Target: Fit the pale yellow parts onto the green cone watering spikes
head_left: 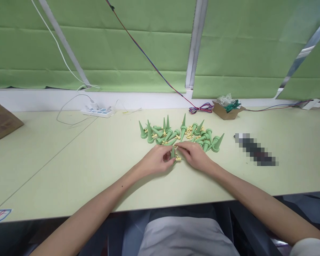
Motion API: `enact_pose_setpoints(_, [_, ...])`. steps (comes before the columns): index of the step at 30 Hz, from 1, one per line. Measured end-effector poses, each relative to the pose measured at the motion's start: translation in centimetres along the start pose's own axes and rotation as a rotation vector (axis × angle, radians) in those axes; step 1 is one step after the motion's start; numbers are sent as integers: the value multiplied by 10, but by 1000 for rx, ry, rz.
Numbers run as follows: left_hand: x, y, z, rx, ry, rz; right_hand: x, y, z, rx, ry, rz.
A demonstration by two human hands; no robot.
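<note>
My left hand (160, 158) is closed around a green plastic cone spike (173, 153), which points upward between thumb and fingers. A small yellow plastic fitting (178, 159) sticks out to the right at the lower end of this spike. Just right of it my right hand (193, 153) has its thumb and forefinger pinched together close to the spike's tip. What lies in that pinch is too small to make out. Right behind both hands spreads a pile of similar green spikes (185, 132), some standing and some lying, with loose yellow fittings (190, 131) among them.
A small cardboard box (226, 113) holding clear plastic and green material stands at the back, beside a coiled red-and-blue cable (202, 108). A pixelated dark object (256, 150) lies to the right. At back left are a white power strip (97, 112) and a brown bag (2, 122).
</note>
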State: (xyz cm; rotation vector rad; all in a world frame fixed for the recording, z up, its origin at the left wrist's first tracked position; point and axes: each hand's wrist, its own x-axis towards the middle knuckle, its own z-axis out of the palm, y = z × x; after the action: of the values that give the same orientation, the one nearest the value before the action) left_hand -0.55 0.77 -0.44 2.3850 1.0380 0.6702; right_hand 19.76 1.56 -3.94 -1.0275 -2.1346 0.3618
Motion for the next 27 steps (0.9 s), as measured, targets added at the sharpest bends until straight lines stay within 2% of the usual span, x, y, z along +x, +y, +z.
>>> enact_pose_setpoints(5, [0,-6,0,65,-1,-13,-1,-1,1,31,-106,-73])
enact_pose_setpoints(16, [1,-7,3,64,54,-47,-2,3,3,-9,-171,-90])
enact_pose_setpoints(27, [3,1,-2,29,225,-113,-1,1,0,-61,-166,-69])
